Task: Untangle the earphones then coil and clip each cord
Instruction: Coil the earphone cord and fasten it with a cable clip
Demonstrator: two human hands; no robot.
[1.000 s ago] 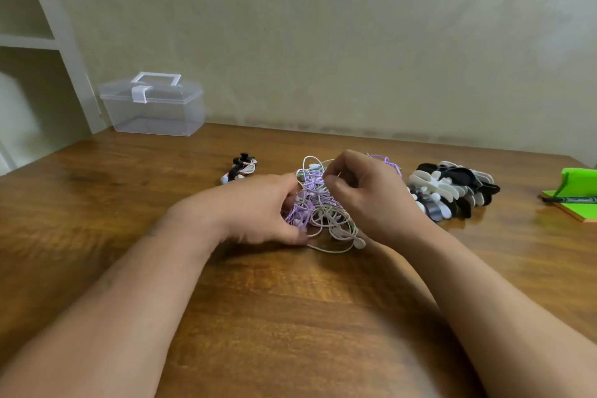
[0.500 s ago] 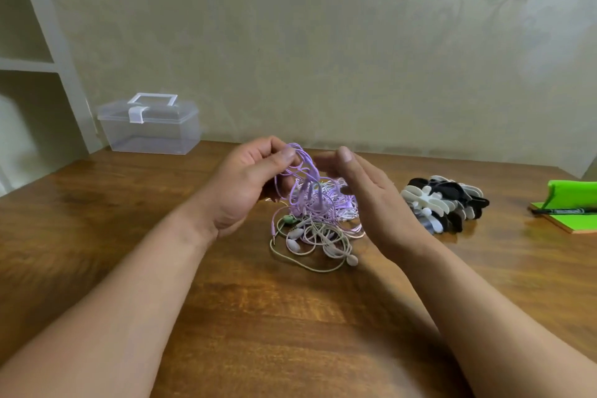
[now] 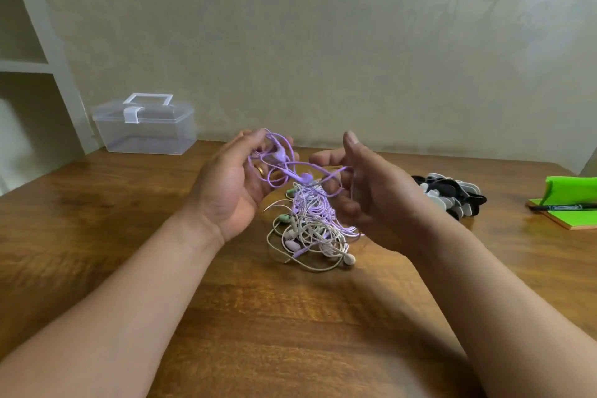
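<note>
Two hands on it: left hand (image 3: 232, 186) and right hand (image 3: 374, 200) both pinch the purple cord (image 3: 292, 169), held just above the tangle (image 3: 310, 229) mid table (image 3: 129, 236). Thin, limp, snaggy stuff, so I'd grab near an earbud end.

Both hands have been raised off the table (image 3: 129, 236). 1.0 s ago the left hand (image 3: 232, 184) was laid against the left side of the tangle (image 3: 310, 229) and the right hand (image 3: 371, 200) was picking at its top; both are now held above it, nearer the far edge. The purple cord (image 3: 284, 168) has been drawn up out of the heap. Since 0.5 s ago the hands have been moved apart, so the cord is stretched between them, looped in the left fingers and hooked over the right fingers. A purple earbud (image 3: 305, 176) has been exposed on that span. Purple strands have been pulled upward from the heap; the white cords (image 3: 303, 265) were left on the table.
</note>
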